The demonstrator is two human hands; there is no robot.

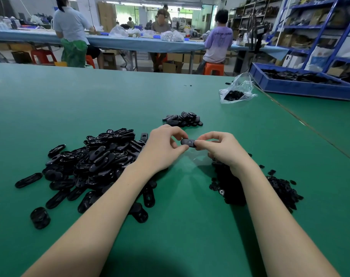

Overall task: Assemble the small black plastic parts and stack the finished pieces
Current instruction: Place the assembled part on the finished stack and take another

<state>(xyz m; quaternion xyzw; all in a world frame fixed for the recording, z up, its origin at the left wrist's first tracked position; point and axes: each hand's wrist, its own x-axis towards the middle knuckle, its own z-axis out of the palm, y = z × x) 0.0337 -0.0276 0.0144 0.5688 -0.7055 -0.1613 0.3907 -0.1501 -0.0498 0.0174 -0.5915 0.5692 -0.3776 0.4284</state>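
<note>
Black parts [94, 160] lie on green table [90, 96] near blue bin [302, 87].

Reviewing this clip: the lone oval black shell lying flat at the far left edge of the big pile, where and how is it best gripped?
Probably across its narrow width, at the middle of the oval black shell, coming from above. It lies flat and apart from the pile, so both long edges look free; its rounded ends offer less to pinch.

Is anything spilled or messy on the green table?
Nothing looks broken. A few tiny black bits lie alone far out on the table, away from every pile. The plastic bag lies slumped open. Both hands, left hand and right hand, pinch one black part between them.
</note>
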